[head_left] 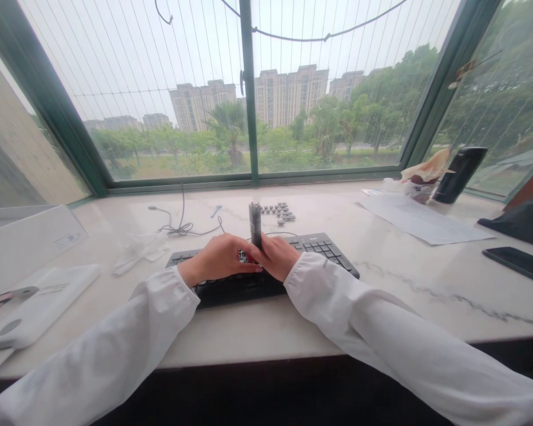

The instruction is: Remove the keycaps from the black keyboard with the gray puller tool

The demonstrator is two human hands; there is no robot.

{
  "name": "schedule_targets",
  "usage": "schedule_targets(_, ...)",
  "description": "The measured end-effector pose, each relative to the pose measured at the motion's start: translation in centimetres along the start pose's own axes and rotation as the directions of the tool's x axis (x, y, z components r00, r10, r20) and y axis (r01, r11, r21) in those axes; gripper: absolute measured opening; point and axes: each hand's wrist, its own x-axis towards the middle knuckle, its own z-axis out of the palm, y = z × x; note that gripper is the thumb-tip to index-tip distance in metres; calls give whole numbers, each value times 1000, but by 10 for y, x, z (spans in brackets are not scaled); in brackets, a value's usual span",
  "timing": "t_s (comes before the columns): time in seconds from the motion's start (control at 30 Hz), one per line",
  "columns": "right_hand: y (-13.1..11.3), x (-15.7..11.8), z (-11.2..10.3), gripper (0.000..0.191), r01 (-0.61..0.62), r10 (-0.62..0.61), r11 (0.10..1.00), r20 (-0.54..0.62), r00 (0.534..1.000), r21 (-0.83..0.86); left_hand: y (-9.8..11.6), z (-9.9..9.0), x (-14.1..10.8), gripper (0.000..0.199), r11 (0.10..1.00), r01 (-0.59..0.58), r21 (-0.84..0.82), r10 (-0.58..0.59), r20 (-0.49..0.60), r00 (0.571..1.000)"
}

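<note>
A black keyboard [235,291] lies on the counter in front of me, with both hands over its middle. My right hand [279,255] is closed around the lower end of a narrow dark grey tool [255,223] standing upright; its exact kind is unclear. My left hand [222,257] meets it from the left, finger and thumb curved in and their tips partly hidden; what they grip, if anything, does not show. Between the hands, a patch of the keyboard without keycaps shows light rings and some red. Several loose keycaps [281,210] lie in rows behind the keyboard.
A thin cable [177,228] and a small blue strip [215,210] lie behind the keyboard. To the left are clear plastic wrap [137,251], a white box [31,242] and a white packet [48,296]. Paper [420,219], a black cylinder [459,176] and a phone [519,264] sit right.
</note>
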Motion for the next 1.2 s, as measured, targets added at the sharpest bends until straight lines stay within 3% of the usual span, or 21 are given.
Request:
schedule_targets(0.2,-2,-3,4,21,71,-73,995,-22,997,-76,-6,5,1,20,1000,-6,9,6,-27,1000)
schedule_targets(0.63,1,-4,9,15,102,-114,987,-96,989,-122,9,3,-2,8,982,62,177,-57,-33,998)
schedule_targets(1.03,2,-2,11,12,246,-283,950,-197,939,-192,9,7,-1,7,973,73,219,-59,-68,996)
schedule_targets(1.2,2,-2,10,14,333,-382,908,-177,907,-253,10,7,-1,10,969,66,238,-48,-80,996)
